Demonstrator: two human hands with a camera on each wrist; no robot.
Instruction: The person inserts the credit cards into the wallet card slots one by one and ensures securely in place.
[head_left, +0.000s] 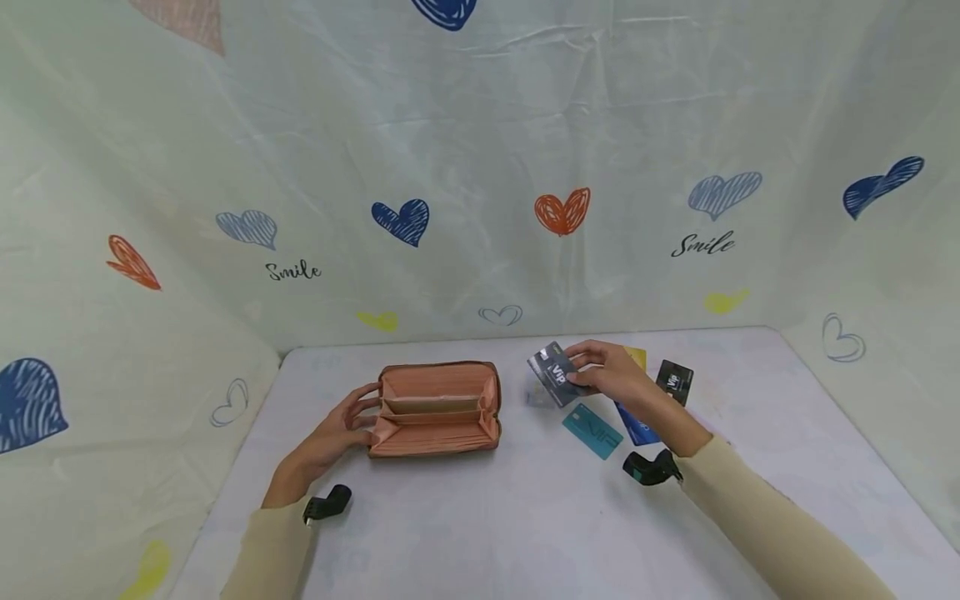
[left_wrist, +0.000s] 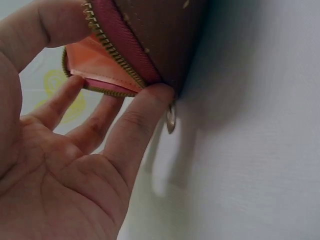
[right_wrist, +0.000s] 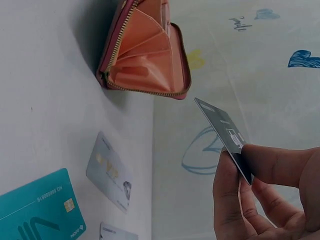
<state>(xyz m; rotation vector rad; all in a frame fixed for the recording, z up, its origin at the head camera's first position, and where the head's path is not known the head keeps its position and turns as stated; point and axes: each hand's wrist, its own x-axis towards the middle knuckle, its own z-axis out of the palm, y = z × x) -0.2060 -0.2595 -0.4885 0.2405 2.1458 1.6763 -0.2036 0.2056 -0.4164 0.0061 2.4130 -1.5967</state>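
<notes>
- Zip wallet [head_left: 435, 422]: left grip [head_left: 335, 440] holds side edges, likely steadying its mouth.
- Dark VIP card [head_left: 551, 372]: right grip [head_left: 618, 372] pinches one end, leaving lettering clear.

A salmon-lined wallet [head_left: 437, 439], spread wide on the white table [head_left: 465, 533], is held at its left edge by the left hand [head_left: 333, 437]. To the wallet's right, a dark grey card [head_left: 553, 375] marked "Vip" is pinched by the right hand [head_left: 615, 372]. Nearer the table's front, a teal card [head_left: 592, 431] is laid flat. A blue card [head_left: 639, 429], a yellow card [head_left: 637, 356] and a black card [head_left: 675, 380] are partly covered by the right hand and forearm. The table is backed by a pale sheet [head_left: 450, 108] printed with hearts.
</notes>
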